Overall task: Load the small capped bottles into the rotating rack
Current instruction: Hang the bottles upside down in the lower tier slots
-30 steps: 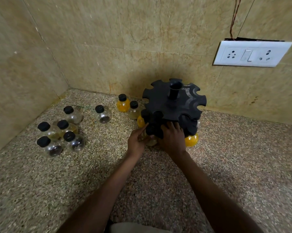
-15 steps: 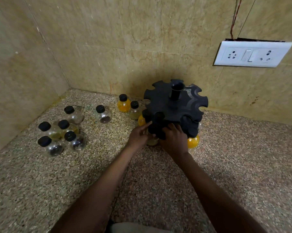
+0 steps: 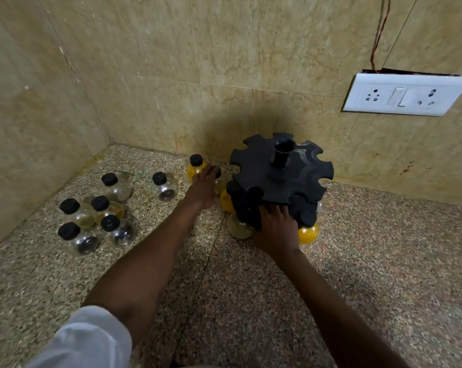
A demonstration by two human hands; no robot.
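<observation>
- The black rotating rack (image 3: pixel 280 179) stands on the speckled surface (image 3: pixel 370 261) near the far wall. Several capped bottles hang in its lower tier, among them a pale one (image 3: pixel 239 227) at the near left and a yellow one (image 3: pixel 308 233) at the near right.
- The right hand (image 3: pixel 275 229) rests against the near edge of the rack, fingers spread over the lower tier, steadying it as it did a second ago.
- The left hand (image 3: pixel 203 188) has left the pale bottle it was seating and reached far-left. Its straight fingers now cover a bottle beside the yellow bottle (image 3: pixel 195 168) standing just left of the rack; I cannot tell whether they have closed on anything.
- My reading: one bottle is now loaded and the next pick has begun.
- Six clear bottles (image 3: pixel 98 216) wait in a loose group well to the left, so much loading remains, and the upper tier's slots look unfilled.
- A white switch plate (image 3: pixel 406 94) sits on the wall at far right.
</observation>
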